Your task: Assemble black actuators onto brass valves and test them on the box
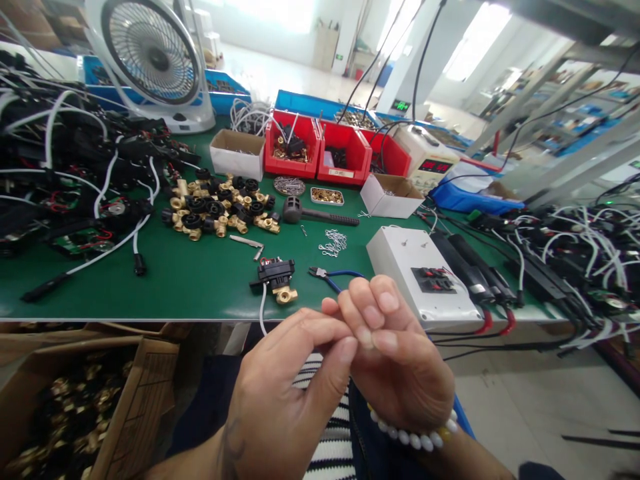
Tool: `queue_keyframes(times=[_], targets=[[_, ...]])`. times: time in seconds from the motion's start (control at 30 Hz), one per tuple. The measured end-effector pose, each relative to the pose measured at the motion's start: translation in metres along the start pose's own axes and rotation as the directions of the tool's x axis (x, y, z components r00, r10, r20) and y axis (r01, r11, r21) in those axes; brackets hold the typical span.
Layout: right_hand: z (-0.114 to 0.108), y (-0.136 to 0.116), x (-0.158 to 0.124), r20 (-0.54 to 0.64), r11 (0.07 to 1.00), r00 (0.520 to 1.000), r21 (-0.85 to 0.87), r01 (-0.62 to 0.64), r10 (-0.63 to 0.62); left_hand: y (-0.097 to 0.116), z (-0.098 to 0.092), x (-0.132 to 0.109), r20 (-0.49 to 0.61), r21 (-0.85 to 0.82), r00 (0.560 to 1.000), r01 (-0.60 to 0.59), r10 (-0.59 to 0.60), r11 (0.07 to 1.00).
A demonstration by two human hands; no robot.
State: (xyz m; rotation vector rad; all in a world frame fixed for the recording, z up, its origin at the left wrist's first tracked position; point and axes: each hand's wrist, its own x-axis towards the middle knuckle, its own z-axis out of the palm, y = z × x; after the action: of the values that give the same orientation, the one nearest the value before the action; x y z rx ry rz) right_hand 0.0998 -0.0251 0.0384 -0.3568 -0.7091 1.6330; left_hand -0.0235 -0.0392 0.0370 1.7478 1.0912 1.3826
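My left hand and my right hand meet in front of the bench edge, thumbs and fingertips pressed together. Whatever lies between the fingertips, if anything, is too small or hidden. Just beyond them on the green bench sits a brass valve with a black housing and a white cable. Blue-handled cutting pliers lie partly behind my right hand. Farther back are a small heap of silver wire clips, a single clip, a black mallet and a thin metal tool.
Brass and black valve parts are piled at left centre. Red bins and white boxes line the back. A grey switch box stands right. Cabled assemblies crowd both sides, with a fan behind and a carton below left.
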Motion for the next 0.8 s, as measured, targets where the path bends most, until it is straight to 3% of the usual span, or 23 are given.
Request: queue_keyframes(times=[0.57,0.8], targets=[[0.0039,0.0031,-0.0022,-0.029,0.998,0.998,-0.025,0.054,-0.055,0.0021,0.0006,0.0006,-0.044,0.09,0.992,-0.11,0.114,0.99],[0.0061,0.0043,-0.0022,-0.046,0.996,0.996,-0.052,0.075,-0.077,0.0034,0.0011,-0.0012,-0.052,0.084,0.994,-0.092,0.096,0.992]])
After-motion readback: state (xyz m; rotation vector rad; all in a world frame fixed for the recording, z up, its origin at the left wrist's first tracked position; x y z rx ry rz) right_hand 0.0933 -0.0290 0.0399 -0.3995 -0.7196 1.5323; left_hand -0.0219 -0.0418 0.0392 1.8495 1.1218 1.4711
